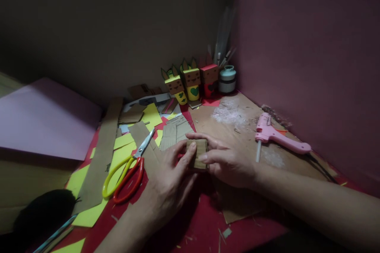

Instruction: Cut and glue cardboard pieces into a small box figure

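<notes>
A small brown cardboard box (pixel 198 157) is held between my two hands, above the red table covering. My left hand (pixel 175 174) is closed on its left side, with the thumb lying over the face. From the right, my right hand (pixel 228 162) grips the same piece, its thumb on the lower right of the face and a finger along the top edge. A bit of red shows beside the left fingers; what it belongs to is hidden. Scissors (pixel 130 178) with one yellow and one red handle lie left of my left hand.
Three cardboard figures (pixel 192 79) stand at the back beside a blue-grey jar (pixel 227 79). On the right lies a pink glue gun (pixel 274 134) with a dark cord. Yellow paper (pixel 152 114) and a cardboard strip (pixel 103 158) cover the left. Walls close off the back and right.
</notes>
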Motion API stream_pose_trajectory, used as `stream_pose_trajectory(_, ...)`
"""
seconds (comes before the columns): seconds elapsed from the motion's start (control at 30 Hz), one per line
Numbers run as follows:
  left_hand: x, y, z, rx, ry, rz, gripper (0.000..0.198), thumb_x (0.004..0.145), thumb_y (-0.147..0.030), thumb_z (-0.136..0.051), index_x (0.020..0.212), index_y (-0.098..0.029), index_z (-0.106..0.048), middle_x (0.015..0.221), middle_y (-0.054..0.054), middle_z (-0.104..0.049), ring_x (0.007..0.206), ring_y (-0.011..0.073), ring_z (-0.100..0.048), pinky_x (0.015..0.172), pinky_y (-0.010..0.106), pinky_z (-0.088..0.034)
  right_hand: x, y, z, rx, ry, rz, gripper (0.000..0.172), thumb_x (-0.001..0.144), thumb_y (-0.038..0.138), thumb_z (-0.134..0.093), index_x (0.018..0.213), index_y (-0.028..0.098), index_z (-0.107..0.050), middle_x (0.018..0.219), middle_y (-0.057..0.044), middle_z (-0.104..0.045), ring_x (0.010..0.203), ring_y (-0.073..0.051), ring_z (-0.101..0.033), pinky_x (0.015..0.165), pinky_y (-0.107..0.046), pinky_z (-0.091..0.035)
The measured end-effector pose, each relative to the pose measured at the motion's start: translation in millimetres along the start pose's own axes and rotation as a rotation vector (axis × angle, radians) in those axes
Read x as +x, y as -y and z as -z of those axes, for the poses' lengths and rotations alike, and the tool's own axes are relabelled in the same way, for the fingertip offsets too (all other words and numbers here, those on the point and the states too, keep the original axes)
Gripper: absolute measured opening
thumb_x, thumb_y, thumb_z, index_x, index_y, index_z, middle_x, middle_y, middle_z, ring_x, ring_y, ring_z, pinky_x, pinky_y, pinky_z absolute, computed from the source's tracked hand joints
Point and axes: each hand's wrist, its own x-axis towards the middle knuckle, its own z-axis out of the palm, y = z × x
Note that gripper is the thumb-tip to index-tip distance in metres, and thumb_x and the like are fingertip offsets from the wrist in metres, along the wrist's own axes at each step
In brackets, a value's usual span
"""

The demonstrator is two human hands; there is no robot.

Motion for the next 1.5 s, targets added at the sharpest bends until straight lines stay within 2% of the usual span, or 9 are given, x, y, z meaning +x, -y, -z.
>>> stream_pose_trajectory(0.33,1,-3,3.1,-0.220,-0.038,0.179,0.071,0.093,-0.027,-0.060,0.152,-0.030,-0.021,0.144,0.013,-0.047,0.130,0.0299,-0.050,0.106,0.044,-0.047,0,2,-1,-0.028,-0.004,-0.042,0.066,0.054,0.005,-0.066,0.118,0.020,-0.059,0.092,-0.001,-0.069,0.091,-0.017,-0.064,0.084,-0.030,-0.049)
stream_pose_trajectory(0.5,2,-8,12.0,-0.362,-0.140,0.472,0.056,0.096,-0.037,-0.054,0.147,-0.023,-0.037,0.146,0.011,-0.051,0.133,0.0282,-0.050,0.108,0.037,-0.045,3,-2,0,-0.045,0.015,-0.029,0.069,0.056,0.004,-0.075,0.120,0.020,-0.056,0.095,-0.003,-0.069,0.088,-0.019,-0.068,0.081,-0.035,-0.056)
stream_pose_trajectory(0.77,17,-11,17.8,-1.096,-0.345,0.804,0.020,0.093,-0.036,-0.062,0.105,-0.021,-0.069,0.107,0.004,-0.075,0.096,0.0175,-0.069,0.087,0.023,-0.053,-1,-7,-1,-0.259,-0.056,0.146,0.045,0.069,0.007,-0.073,0.108,0.023,-0.062,0.096,0.000,-0.068,0.083,-0.014,-0.069,0.073,-0.028,-0.059)
stream_pose_trajectory(1.03,18,-10,16.4,-1.224,-0.257,0.850,0.020,0.092,-0.033,-0.060,0.100,-0.016,-0.067,0.094,0.009,-0.074,0.077,0.0191,-0.069,0.070,0.028,-0.056,0,-9,3,-0.312,-0.046,0.061,0.026,0.071,0.020,-0.079,0.084,0.019,-0.057,0.076,0.002,-0.067,0.061,-0.011,-0.066,0.060,-0.025,-0.056)
stream_pose_trajectory(1.13,19,-8,24.1,-1.065,-0.237,0.866,0.032,0.091,-0.041,-0.059,0.111,-0.016,-0.063,0.094,0.009,-0.072,0.073,0.0185,-0.067,0.068,0.030,-0.055,-3,-8,1,-0.384,-0.043,-0.005,0.024,0.075,0.028,-0.077,0.078,0.018,-0.055,0.071,0.000,-0.066,0.060,-0.013,-0.066,0.059,-0.027,-0.055)
stream_pose_trajectory(1.27,5,13,62.2,-0.369,-0.388,0.775,0.050,0.088,-0.050,-0.057,0.126,-0.018,-0.055,0.108,0.011,-0.070,0.092,0.0234,-0.065,0.081,0.033,-0.053,-8,-2,0,-0.552,-0.093,0.014,0.022,0.082,0.033,-0.068,0.073,0.018,-0.054,0.071,-0.001,-0.063,0.062,-0.014,-0.062,0.059,-0.028,-0.049)
stream_pose_trajectory(1.33,-14,30,82.2,-0.066,-0.250,0.822,0.051,0.084,-0.054,-0.056,0.121,-0.018,-0.058,0.104,0.011,-0.070,0.090,0.0262,-0.065,0.080,0.038,-0.052,-9,3,-1,-0.648,-0.119,0.065,0.021,0.084,0.032,-0.064,0.071,0.018,-0.055,0.069,0.000,-0.059,0.064,-0.012,-0.057,0.061,-0.026,-0.045)
stream_pose_trajectory(1.4,-37,46,94.0,0.165,0.040,0.889,0.053,0.083,-0.056,-0.052,0.117,-0.016,-0.060,0.100,0.013,-0.070,0.085,0.0293,-0.065,0.077,0.042,-0.051,-10,7,-1,-0.705,-0.131,0.099,0.023,0.084,0.032,-0.060,0.068,0.018,-0.055,0.064,0.003,-0.052,0.060,-0.010,-0.049,0.058,-0.026,-0.040)
stream_pose_trajectory(1.5,-63,62,93.7,0.310,0.311,0.897,0.053,0.083,-0.054,-0.046,0.113,-0.013,-0.061,0.101,0.017,-0.069,0.090,0.0329,-0.064,0.076,0.043,-0.050,-9,10,-1,-0.790,-0.141,0.129,0.026,0.086,0.035,-0.057,0.066,0.018,-0.055,0.062,0.003,-0.048,0.058,-0.011,-0.043,0.056,-0.027,-0.034)
